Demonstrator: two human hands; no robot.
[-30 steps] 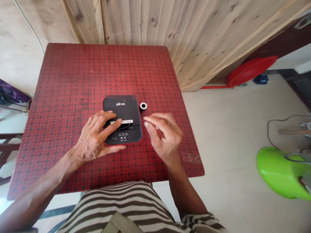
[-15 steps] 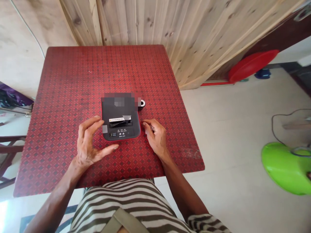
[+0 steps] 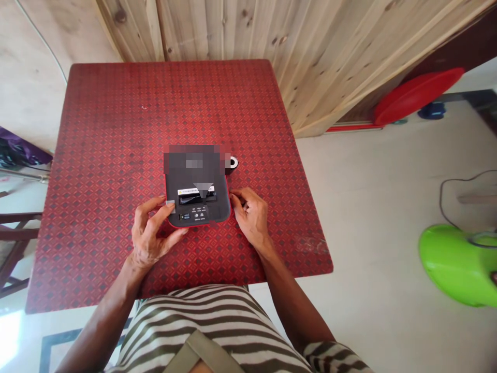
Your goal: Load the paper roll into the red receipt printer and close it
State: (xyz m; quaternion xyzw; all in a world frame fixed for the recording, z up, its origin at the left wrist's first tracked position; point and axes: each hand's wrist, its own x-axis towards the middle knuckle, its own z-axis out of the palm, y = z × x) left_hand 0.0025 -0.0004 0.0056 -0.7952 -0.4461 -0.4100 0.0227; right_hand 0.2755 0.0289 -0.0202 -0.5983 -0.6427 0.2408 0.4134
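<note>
A flat black device (image 3: pixel 194 181) with a red rim lies on the table, its far part pixelated. A dark slot sits below its white label strip, and small white icons mark its near edge. My left hand (image 3: pixel 149 235) is at its near left corner, fingers spread, index fingertip on a silvery patch (image 3: pixel 170 205) and thumb close to the front edge. At the right edge, my right hand (image 3: pixel 250 212) has its thumb and forefinger pinched together against the rim; whatever they hold, if anything, is hidden. A black roll with a white ring (image 3: pixel 233 162) pokes out behind the device.
The table (image 3: pixel 116 119) has a red patterned top and stands against a wooden plank wall (image 3: pixel 217 31). On the floor to the right are a green plastic stool (image 3: pixel 450 269) and a cable. A red basin (image 3: pixel 417 96) leans by the wall. A dark wooden chair (image 3: pixel 17 235) is at left.
My left hand has moved in to the right, and its index finger now touches the device's left corner. My right hand stays at the right edge. The view has shifted slightly.
</note>
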